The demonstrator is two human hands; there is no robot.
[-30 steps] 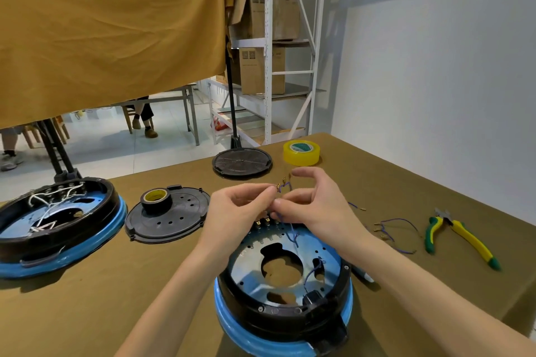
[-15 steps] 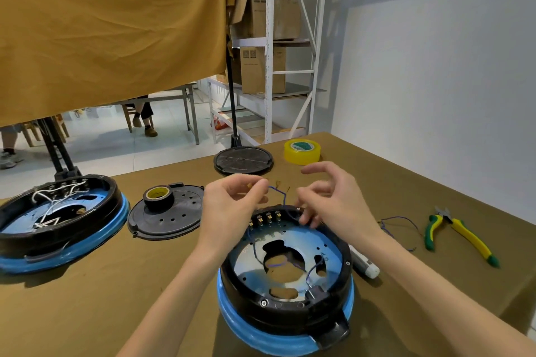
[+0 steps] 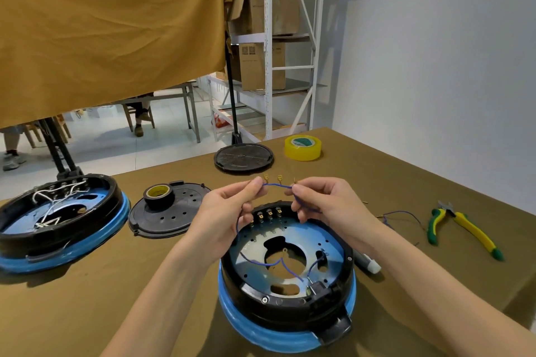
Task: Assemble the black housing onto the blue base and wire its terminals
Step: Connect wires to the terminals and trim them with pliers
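Black housing [image 3: 290, 298]: round ring, seated on blue base [image 3: 278, 336], shiny metal plate w/ cutouts inside, row of brass terminals [image 3: 268, 215] at far inner wall, blue wires looping across plate. Directly below & just nearer than both hands, on olive table [image 3: 87, 313].

Left hand [image 3: 229, 211] pinching blue wire [image 3: 275, 185] btw thumb & forefinger; right hand [image 3: 324, 203] pinching same wire's other end, fingers curled. Wire strung btw the two, above terminal row; brass connectors sticking up by fingertips, approx 3.

Counts: 2 housing-on-base units, 2nd [image 3: 58, 226] well left of left hand w/ white wires. 2 black lids [image 3: 162, 217], [image 3: 243, 155]. 2 tape rolls: yellow [image 3: 303, 148] beyond right hand, black [image 3: 158, 195] on near lid. 1 pliers [image 3: 464, 229] right of right hand. Loose wires [image 3: 403, 216] btw.
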